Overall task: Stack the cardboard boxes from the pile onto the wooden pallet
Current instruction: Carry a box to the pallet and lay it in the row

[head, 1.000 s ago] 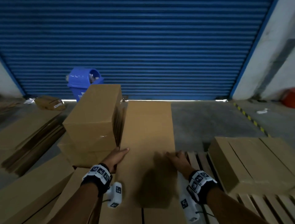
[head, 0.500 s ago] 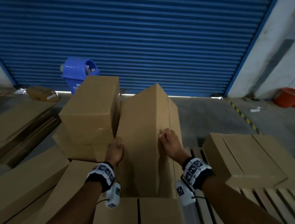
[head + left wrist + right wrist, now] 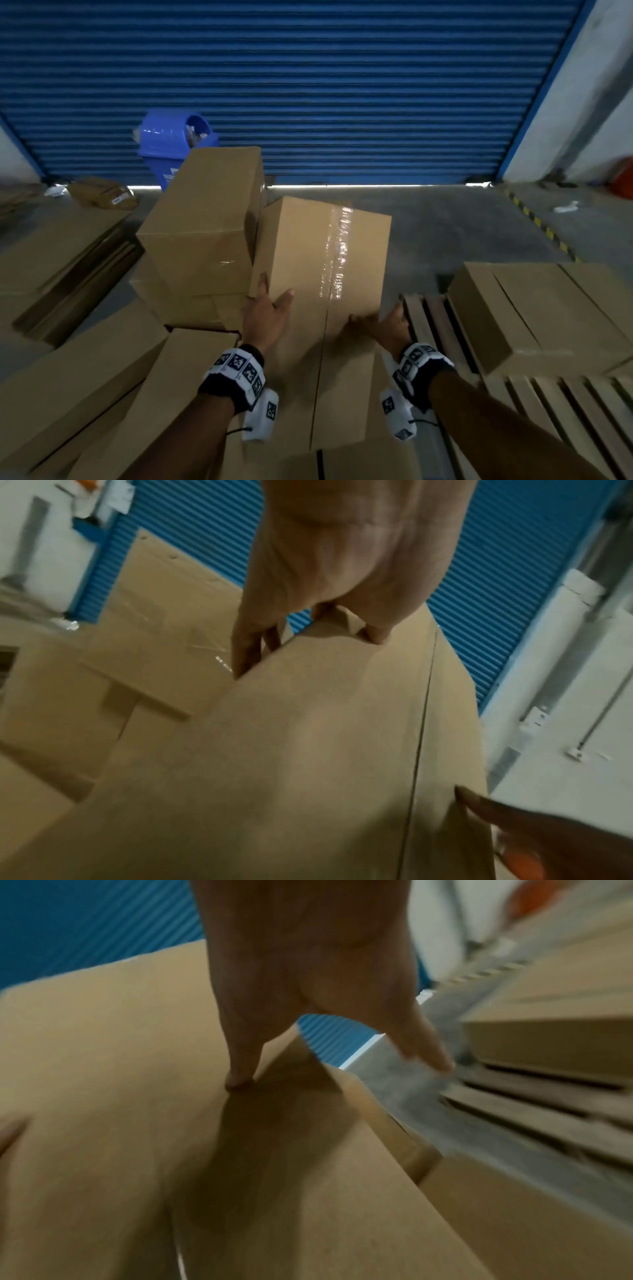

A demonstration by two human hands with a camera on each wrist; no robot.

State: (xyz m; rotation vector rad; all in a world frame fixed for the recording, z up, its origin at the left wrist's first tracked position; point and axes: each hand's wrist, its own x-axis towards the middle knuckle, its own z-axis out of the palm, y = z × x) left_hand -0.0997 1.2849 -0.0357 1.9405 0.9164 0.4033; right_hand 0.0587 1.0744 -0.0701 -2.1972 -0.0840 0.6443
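Nearest the body, at 6 o'clock, both hands are on one long cardboard box tipped up on the pile. Left hand clasps the box's near left edge: thumb on the top face, fingers wrapped over the side. Right hand sits at the near right corner, thumb pressed on top, the other fingers spread down past the edge; whether they bear on the side wall, cannot tell.

Judgement: step in hand is lifting this box clear and swinging it toward 3 o'clock. Get the right fingers fully under or against the side before taking weight; keep the long axis level, since the taped seam looks glossy and could be slick.

Wooden pallet lies at 3 o'clock, slats bare nearest the person. One flat box already rests on its far part, so the free slats in front seem the place to set down.

At 10 o'clock a tall box stands touching the held one; it may drag or topple on the lift. Flattened cardboard lies at 9 o'clock. Farther, at 11 o'clock, a blue bin stands before the blue roller shutter.
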